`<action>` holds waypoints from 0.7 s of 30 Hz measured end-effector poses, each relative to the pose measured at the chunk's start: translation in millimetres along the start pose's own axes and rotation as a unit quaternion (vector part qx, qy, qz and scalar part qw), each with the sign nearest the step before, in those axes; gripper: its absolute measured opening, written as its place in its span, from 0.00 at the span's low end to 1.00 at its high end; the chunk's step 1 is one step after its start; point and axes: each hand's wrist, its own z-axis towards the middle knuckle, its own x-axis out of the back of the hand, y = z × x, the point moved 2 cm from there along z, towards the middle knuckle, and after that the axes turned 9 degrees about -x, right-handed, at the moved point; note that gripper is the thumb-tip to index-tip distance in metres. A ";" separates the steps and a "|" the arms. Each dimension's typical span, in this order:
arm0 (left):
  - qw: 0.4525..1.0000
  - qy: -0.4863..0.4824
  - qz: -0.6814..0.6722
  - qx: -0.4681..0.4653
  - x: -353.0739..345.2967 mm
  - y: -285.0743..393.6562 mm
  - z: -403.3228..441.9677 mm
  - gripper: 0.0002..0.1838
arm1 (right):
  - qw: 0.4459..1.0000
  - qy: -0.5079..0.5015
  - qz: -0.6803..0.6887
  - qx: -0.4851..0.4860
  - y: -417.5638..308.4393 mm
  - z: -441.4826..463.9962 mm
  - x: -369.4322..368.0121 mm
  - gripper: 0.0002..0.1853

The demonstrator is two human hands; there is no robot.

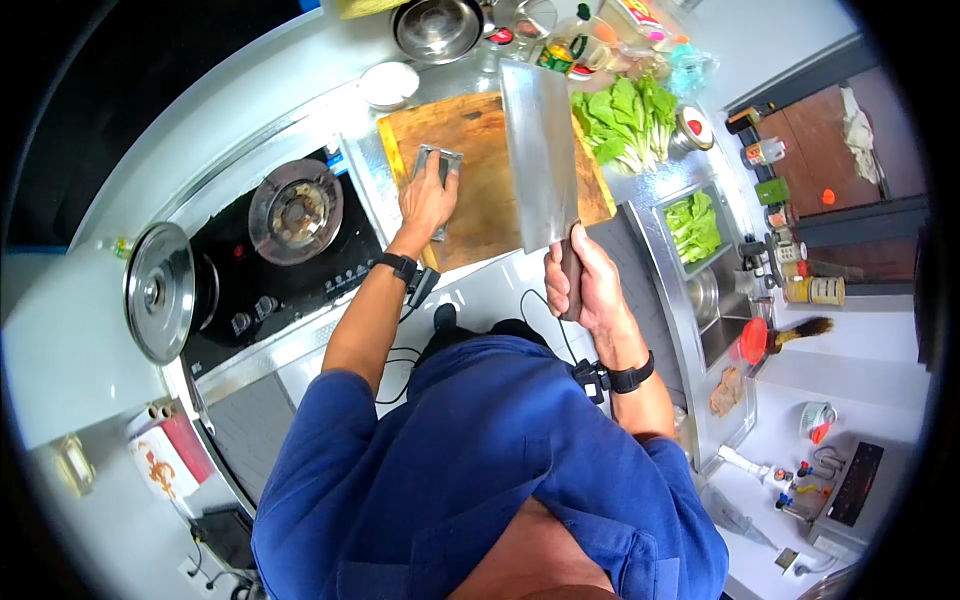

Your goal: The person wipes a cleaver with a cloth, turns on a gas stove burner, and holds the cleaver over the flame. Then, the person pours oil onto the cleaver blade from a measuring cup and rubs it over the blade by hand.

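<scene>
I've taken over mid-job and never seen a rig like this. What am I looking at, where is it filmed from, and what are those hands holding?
There is no robot here, just a person working with two bare hands. The single picture comes from a camera worn on the head, looking down past their blue shirt.

The right hand grips the dark handle of a broad metal cleaver, its blade raised. The left hand holds a grey folded piece, perhaps a cloth, at the rectangular wooden cutting board.

Loose green leafy vegetables lie right of the board, and more leaves sit in a rectangular container. To the left is a black stovetop.
</scene>
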 end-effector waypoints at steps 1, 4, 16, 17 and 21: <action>1.000 0.008 0.023 -0.008 -6.8 0.6 6.6 0.35 | 0.996 -0.041 0.074 -0.016 2.4 -0.9 1.9 0.28; 0.999 -0.005 0.047 -0.014 -21.7 -16.3 25.8 0.34 | 0.976 -0.093 0.194 -0.026 4.0 5.0 -6.5 0.29; 0.980 0.027 0.197 -0.024 -23.8 -8.4 40.8 0.31 | 0.834 -0.418 0.340 -0.121 -20.7 28.4 46.5 0.26; 0.974 0.094 0.198 -0.060 -19.4 -1.7 39.6 0.30 | 0.818 -0.447 0.338 -0.127 -24.3 30.1 50.6 0.26; 0.938 0.005 -0.344 0.029 -15.6 81.4 26.8 0.27 | 0.785 -0.512 0.319 -0.140 -37.5 42.3 66.8 0.26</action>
